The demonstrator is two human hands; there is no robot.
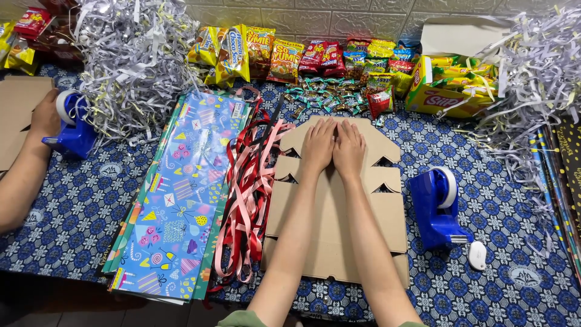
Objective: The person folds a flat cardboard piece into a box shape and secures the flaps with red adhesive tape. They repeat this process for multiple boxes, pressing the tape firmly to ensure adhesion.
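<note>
Here, left hand (317, 145) and right hand (349, 148) flat, fingers extended, gripping nothing, hiding part of the cardboard (336, 230).

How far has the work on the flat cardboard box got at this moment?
Done: materials are laid out, including wrapping paper sheets, ribbons and snack packets. In hand: left hand and right hand press flat on the cardboard box, which is unfolded. Left: it is neither taped nor filled; the blue tape dispenser stands untouched.

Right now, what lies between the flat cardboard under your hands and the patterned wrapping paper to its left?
In the head view, a tangle of red and pink ribbons lies between the cardboard and the wrapping paper, overlapping the edges of both.
</note>
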